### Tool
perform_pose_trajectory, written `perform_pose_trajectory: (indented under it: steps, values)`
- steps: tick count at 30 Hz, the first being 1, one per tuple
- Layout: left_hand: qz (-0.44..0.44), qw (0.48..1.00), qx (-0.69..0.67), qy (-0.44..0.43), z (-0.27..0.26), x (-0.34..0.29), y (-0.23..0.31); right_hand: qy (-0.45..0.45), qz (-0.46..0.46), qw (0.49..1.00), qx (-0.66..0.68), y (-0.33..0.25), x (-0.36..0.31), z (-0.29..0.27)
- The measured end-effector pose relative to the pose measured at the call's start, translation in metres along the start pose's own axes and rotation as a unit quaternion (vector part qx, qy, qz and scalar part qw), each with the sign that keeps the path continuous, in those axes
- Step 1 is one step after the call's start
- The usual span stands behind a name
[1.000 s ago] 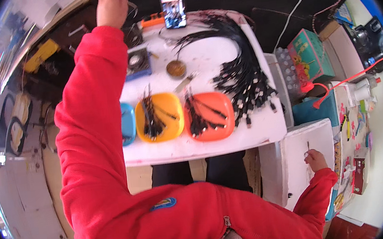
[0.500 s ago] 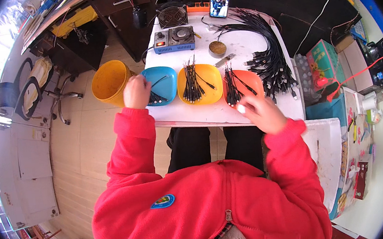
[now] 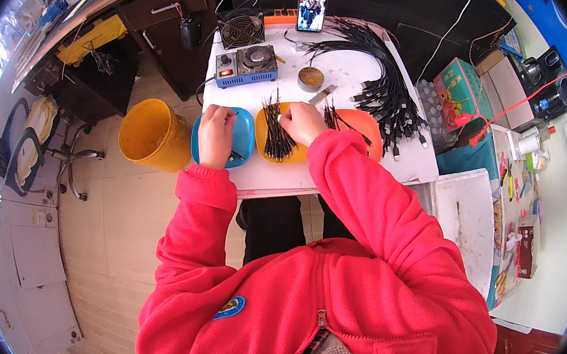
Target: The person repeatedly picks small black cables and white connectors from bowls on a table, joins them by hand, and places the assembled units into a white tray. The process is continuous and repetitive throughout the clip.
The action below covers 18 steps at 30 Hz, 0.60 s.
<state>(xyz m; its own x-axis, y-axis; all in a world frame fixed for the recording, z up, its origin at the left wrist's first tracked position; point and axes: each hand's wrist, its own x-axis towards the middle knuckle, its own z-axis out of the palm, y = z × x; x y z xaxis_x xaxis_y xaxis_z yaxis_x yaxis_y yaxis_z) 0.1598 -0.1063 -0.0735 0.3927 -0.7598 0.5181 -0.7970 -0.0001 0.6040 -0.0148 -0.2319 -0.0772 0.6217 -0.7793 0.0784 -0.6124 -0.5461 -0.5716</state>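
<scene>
The left hand (image 3: 216,137), fingers drawn together, is over the blue tray (image 3: 245,131); the right hand (image 3: 305,122), curled, is at the yellow tray (image 3: 300,153); whether either grips anything, I cannot tell. Black cables (image 3: 279,137) lie in both. A green box (image 3: 458,91) bears printed characters.

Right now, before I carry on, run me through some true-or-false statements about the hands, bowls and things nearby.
1. The left hand is over the blue bowl. True.
2. The yellow bowl is right of the orange bowl. False: it is left of it.
3. The right hand is at the yellow bowl. True.
4. The bucket stands on the table. False: it stands on the floor.
5. The phone screen is lit. True.
</scene>
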Motion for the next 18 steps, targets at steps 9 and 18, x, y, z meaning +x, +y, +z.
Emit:
perform_pose_trajectory:
  steps: [9,18]
  values:
    - [-0.130,0.858,-0.486,0.104,-0.015,0.014,0.030,0.070,0.011,0.992,0.099,0.003,-0.002,0.010]
    - [-0.215,0.770,-0.601,0.002,-0.042,-0.033,0.112,0.133,-0.091,0.938,0.306,-0.033,-0.045,-0.069]
